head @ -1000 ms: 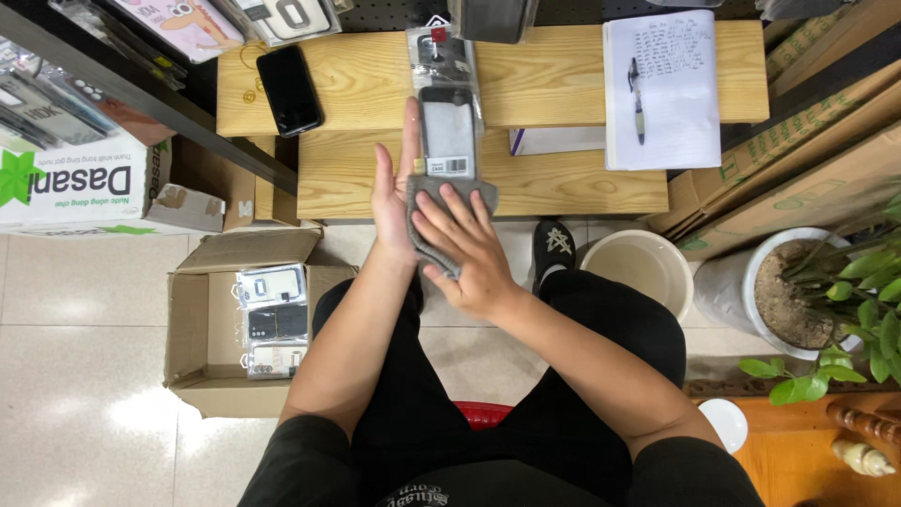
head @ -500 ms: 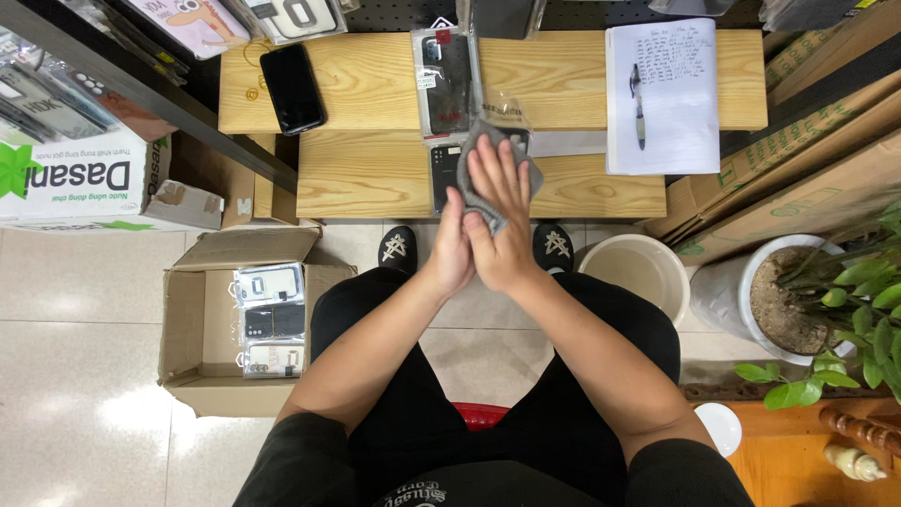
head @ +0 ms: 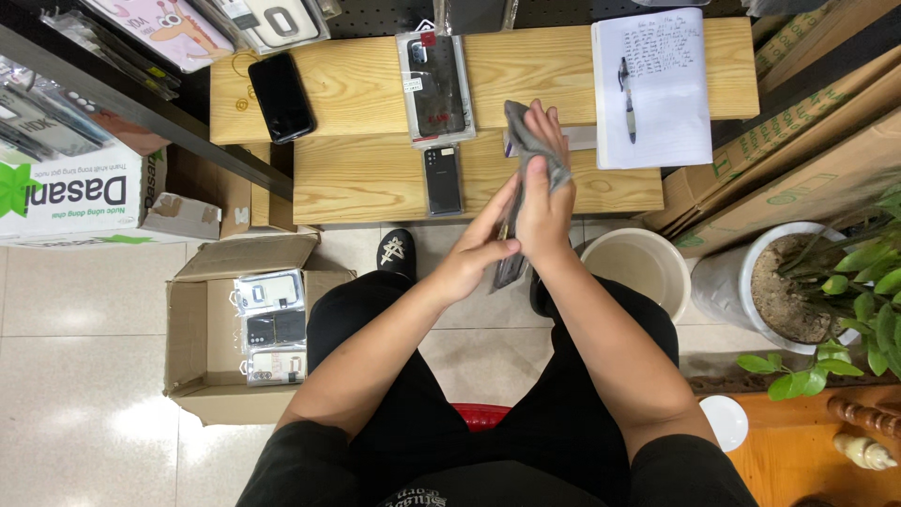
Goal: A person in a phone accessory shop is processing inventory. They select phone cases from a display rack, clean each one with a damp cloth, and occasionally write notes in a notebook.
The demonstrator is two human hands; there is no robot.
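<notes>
Right hand (head: 542,202) is wrapped around a grey cloth (head: 531,141), fingers closed on it, pressing it down the face of a thin dark slab that looks like a phone (head: 508,268). Left hand (head: 471,263) is clamped on the slab's lower part from the side. The slab sits edge-on to the camera, held in the air above the person's lap, just off the front edge of the wooden tabletop (head: 375,178). Can't tell which face is being wiped.

Risks as I see them:
- Grip is low on the phone and the wiping force is higher up. A hard stroke could lever it out of the left hand. Nothing under it but tile floor and a shoe.
- Cloth covers the right fingers, so less feel for a slip.
- White bucket (head: 636,268) stands just beside the right forearm. A wide elbow swing could knock it.
- A second dark phone (head: 442,178) lies near the tabletop's front edge, with a packaged case (head: 435,86) just behind it. A reach forward with the cloth could nudge either one.
- Notebook (head: 650,84) with a pen (head: 627,99) on it overhangs the upper board's edge near the right hand; could get swept.

Black phone (head: 281,96) at far left is well apart, no concern.
</notes>
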